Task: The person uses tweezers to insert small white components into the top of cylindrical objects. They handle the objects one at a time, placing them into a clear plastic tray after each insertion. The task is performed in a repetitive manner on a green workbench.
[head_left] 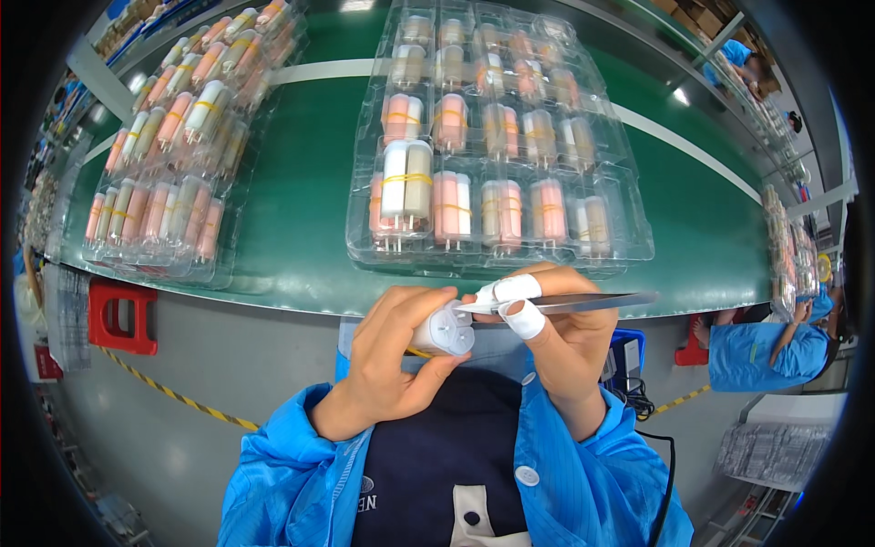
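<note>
Close to my chest, my left hand [390, 357] is closed around a bundle of whitish capped cylinders [447, 334], whose round ends face up. A bit of yellow band shows at its lower side. My right hand [576, 351] grips a pair of metal tweezers [597, 302], with white wraps on the thumb and a finger. The tweezers' tips point left and reach the bundle's end; whether they touch it I cannot tell. Beyond my hands, a clear plastic tray [363, 252] holds pink, white and grey cylinder bundles tied with yellow bands. One white-and-grey bundle [406, 179] stands higher than its neighbours.
More filled clear trays [205, 266] are stacked at the left of the green table [301, 182]. A red stool [123, 316] stands on the floor at left. A blue bin [629, 351] with a black cable is at my right. Other people in blue are farther right.
</note>
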A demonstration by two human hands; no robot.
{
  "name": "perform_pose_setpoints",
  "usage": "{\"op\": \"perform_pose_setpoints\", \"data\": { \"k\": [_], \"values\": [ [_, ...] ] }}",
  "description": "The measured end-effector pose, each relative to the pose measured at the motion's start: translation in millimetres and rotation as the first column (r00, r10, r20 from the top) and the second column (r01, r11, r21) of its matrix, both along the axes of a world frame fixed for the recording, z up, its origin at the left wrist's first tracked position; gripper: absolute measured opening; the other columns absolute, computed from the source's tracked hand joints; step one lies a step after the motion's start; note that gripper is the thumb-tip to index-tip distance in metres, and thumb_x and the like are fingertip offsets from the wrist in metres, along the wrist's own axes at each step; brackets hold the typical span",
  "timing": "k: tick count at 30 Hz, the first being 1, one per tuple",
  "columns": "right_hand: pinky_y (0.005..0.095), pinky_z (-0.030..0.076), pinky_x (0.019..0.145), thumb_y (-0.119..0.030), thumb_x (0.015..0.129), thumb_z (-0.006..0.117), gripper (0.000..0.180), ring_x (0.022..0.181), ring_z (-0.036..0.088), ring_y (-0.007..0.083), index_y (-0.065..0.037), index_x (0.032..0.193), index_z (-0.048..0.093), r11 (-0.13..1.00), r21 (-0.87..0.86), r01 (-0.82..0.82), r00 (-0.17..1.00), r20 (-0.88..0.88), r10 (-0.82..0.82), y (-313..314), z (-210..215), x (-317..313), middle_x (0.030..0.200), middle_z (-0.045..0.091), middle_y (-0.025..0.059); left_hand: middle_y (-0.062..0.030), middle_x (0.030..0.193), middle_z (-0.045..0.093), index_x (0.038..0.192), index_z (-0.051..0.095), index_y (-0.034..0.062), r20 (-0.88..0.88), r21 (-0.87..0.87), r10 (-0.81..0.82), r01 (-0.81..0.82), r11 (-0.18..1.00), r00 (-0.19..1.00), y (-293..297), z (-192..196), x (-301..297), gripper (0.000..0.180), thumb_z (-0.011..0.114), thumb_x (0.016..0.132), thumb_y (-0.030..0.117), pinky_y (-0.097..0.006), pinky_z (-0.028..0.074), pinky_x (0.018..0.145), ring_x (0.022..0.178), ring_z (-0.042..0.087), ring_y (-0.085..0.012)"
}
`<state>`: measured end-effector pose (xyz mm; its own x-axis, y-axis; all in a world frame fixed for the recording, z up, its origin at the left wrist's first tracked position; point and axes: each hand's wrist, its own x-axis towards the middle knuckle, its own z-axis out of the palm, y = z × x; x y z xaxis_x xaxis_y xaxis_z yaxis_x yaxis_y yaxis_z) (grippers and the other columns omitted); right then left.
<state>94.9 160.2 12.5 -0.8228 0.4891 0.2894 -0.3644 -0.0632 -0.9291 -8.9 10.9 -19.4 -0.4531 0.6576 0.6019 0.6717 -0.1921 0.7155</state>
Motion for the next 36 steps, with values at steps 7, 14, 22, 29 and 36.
{"op": "perform_pose_setpoints", "data": {
  "k": [7, 14, 22, 29, 36],
  "values": [
    [0.029, 0.05, 0.075, 0.004, 0.083, 0.065, 0.016, 0.085, 0.065, 0.0183, 0.005, 0.099, 0.065, 0.999, -0.052, -0.016, 1.0, -0.028, 0.015, -1.3, -0.3, 1.0, 0.093, 0.067, 0.0158, -0.0215, 0.097, 0.061, 0.116, 0.053, -0.0082, -0.006, 0.008, -0.011, 0.011, 1.0, 1.0, -0.7, -2.3, -1.3, 0.051, 0.072, 0.07, 0.004, -0.033, 0.049, 0.072, 0.083, 0.061, -0.028],
    [0.0291, 0.052, 0.076, 0.005, 0.085, 0.062, 0.014, 0.088, 0.065, 0.019, 0.006, 0.098, 0.065, 1.0, 0.019, -0.021, 0.999, -0.029, 0.021, 0.3, -0.7, 1.1, 0.093, 0.066, 0.016, -0.0221, 0.097, 0.061, 0.116, 0.053, -0.0088, -0.016, 0.013, -0.008, 0.009, 1.0, 1.0, -0.5, 0.3, -1.2, 0.051, 0.072, 0.071, 0.005, -0.033, 0.049, 0.072, 0.083, 0.061, -0.0279],
    [0.0284, 0.051, 0.074, 0.004, 0.085, 0.062, 0.011, 0.084, 0.065, 0.0184, 0.005, 0.096, 0.065, 0.997, -0.082, -0.017, 0.998, -0.068, 0.011, -2.8, 0.7, -0.4, 0.093, 0.066, 0.0159, -0.0227, 0.098, 0.061, 0.115, 0.053, -0.0089, -0.027, 0.036, -0.011, 0.012, 0.999, 1.0, -1.0, -0.6, -2.0, 0.051, 0.072, 0.069, 0.003, -0.034, 0.049, 0.07, 0.082, 0.061, -0.0281],
    [0.0279, 0.05, 0.07, 0.002, 0.083, 0.065, 0.012, 0.08, 0.065, 0.0177, 0.004, 0.094, 0.066, 0.992, 0.127, 0.028, 0.999, -0.027, -0.024, -0.1, 2.3, 1.1, 0.087, 0.068, 0.0152, -0.0227, 0.095, 0.062, 0.115, 0.054, -0.009, -0.055, 0.055, -0.004, 0.007, 0.998, 0.998, 0.4, -1.9, -2.6, 0.052, 0.072, 0.067, 0.002, -0.034, 0.049, 0.069, 0.08, 0.061, -0.0288],
    [0.029, 0.052, 0.07, 0.002, 0.082, 0.064, 0.011, 0.082, 0.066, 0.0188, 0.004, 0.092, 0.065, 0.984, 0.175, 0.014, 0.998, -0.064, -0.003, 0.9, 3.0, 1.5, 0.088, 0.069, 0.0168, -0.021, 0.094, 0.063, 0.11, 0.058, -0.0069, -0.052, 0.091, 0.036, -0.031, 0.995, 0.998, 0.9, 2.4, 0.1, 0.051, 0.074, 0.063, 0.003, -0.036, 0.049, 0.067, 0.078, 0.062, -0.0318]
  ]
}}
